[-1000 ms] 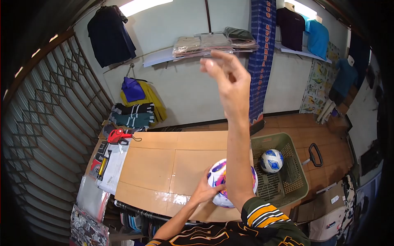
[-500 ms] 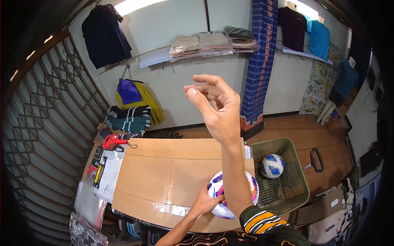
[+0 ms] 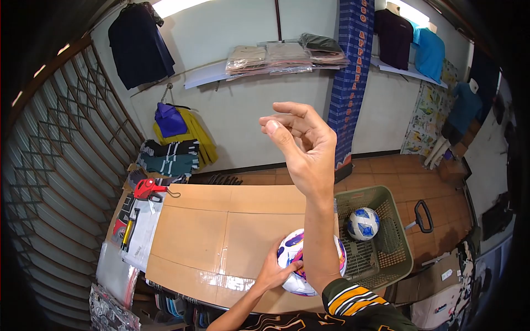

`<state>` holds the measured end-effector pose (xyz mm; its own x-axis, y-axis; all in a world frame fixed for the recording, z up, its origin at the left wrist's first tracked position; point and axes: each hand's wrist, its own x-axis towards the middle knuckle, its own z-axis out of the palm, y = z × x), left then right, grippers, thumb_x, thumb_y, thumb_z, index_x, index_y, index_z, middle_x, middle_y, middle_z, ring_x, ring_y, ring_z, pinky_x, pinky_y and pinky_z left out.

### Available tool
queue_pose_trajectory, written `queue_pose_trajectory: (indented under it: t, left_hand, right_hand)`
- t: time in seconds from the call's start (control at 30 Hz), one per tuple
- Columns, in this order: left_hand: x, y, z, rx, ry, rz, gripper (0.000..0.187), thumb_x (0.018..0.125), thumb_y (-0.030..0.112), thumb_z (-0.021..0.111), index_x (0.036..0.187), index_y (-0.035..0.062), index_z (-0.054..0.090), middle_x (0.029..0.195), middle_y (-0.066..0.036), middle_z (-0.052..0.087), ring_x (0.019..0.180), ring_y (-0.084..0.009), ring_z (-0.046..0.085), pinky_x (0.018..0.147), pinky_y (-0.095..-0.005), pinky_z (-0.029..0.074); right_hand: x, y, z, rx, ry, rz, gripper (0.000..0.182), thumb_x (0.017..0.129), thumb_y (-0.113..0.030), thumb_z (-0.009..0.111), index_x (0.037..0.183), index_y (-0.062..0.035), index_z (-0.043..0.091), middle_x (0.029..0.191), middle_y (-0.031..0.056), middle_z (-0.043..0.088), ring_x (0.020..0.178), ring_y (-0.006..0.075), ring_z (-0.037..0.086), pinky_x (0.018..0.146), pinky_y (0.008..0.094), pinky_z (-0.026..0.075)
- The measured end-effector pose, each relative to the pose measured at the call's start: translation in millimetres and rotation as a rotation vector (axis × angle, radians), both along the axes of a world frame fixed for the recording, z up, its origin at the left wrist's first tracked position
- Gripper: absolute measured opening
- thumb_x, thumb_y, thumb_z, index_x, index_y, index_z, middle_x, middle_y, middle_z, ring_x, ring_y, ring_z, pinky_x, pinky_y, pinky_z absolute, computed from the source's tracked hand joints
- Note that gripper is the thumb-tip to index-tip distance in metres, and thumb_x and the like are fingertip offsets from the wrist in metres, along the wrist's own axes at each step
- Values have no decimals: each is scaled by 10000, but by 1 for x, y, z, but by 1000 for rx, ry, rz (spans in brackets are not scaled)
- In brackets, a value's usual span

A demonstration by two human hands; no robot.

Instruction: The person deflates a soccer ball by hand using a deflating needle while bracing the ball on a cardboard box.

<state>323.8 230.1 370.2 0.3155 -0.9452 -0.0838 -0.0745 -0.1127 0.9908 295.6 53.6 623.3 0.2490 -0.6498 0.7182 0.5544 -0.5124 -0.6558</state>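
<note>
My left hand (image 3: 279, 270) rests against the left side of a white ball (image 3: 291, 251) with purple, pink and orange markings, its fingers and thumb spread round the surface. The ball sits at the near right part of a cardboard-covered table (image 3: 193, 231). My right hand (image 3: 306, 146) is raised high in front of me, well above the ball. Its fingers are loosely curved, the index finger stands apart from the thumb, and nothing shows between them. My right forearm hides part of the ball.
A green basket (image 3: 406, 243) holding a white and blue football (image 3: 363, 224) stands right of the table. On the table's left lie a red tool (image 3: 149, 189) and a yellow-and-black hand pump (image 3: 129, 231). Packed clothing (image 3: 287, 57) lines the wall shelf.
The view has shifted slightly, so the table and basket appear a little further left. My raised right hand appears slightly further right. My left hand stays on the ball.
</note>
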Motion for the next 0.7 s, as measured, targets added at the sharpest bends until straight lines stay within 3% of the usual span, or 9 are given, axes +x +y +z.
queue_pose_trajectory:
  t: [0.2,0.37,0.7]
  left_hand:
    - [1,4,-9,-95,84,-20,945,778,282,842,1490,-90,346,1420,-271,509,1320,-319,518,1125,-404,400]
    - [-1,3,-13,-135,108,-13,946,787,282,835,1510,-74,341,1427,-264,512,1316,-314,522,1127,-399,394]
    - [-2,3,-28,-217,80,24,902,798,254,803,1497,-94,352,1408,-286,530,1298,-324,542,1111,-397,406]
  right_hand:
    - [-4,1,-5,21,-24,-5,233,938,-91,715,1125,39,665,862,125,748,786,131,710,723,252,557]
    - [-11,13,2,95,-11,16,107,926,-98,737,956,-4,695,667,14,667,588,63,627,555,203,487]
    - [-23,15,4,84,-68,-74,90,925,-68,733,948,7,689,672,7,653,560,42,583,509,180,436]
